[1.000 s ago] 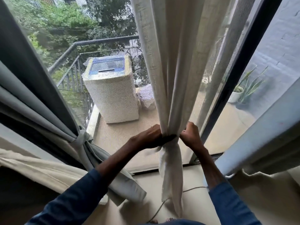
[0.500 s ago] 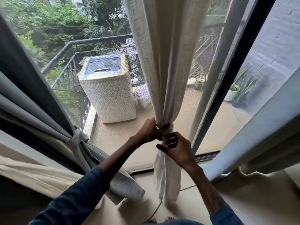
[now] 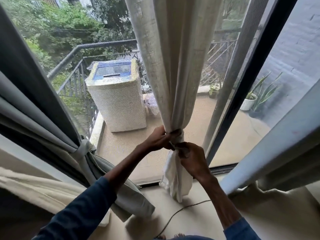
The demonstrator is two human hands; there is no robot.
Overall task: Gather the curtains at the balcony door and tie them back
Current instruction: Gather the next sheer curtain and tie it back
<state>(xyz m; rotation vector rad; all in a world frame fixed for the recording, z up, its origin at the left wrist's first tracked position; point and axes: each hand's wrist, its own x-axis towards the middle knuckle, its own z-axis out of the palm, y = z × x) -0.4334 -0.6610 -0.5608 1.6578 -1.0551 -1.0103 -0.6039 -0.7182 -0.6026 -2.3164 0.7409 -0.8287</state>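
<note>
While left hand (image 3: 161, 139) grips cream curtain (image 3: 173, 66) | right hand (image 3: 192, 158) pinches tie (image 3: 180, 135)

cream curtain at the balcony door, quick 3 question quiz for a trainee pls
1. True or false: the grey curtain on the left is already tied back.
2. The cream curtain is gripped around its gathered waist by: A) left hand and right hand together B) one hand only C) neither hand.
3. Short answer: which appliance stands on the balcony behind the glass?
Key: 1 true; 2 A; 3 the washing machine.
</note>
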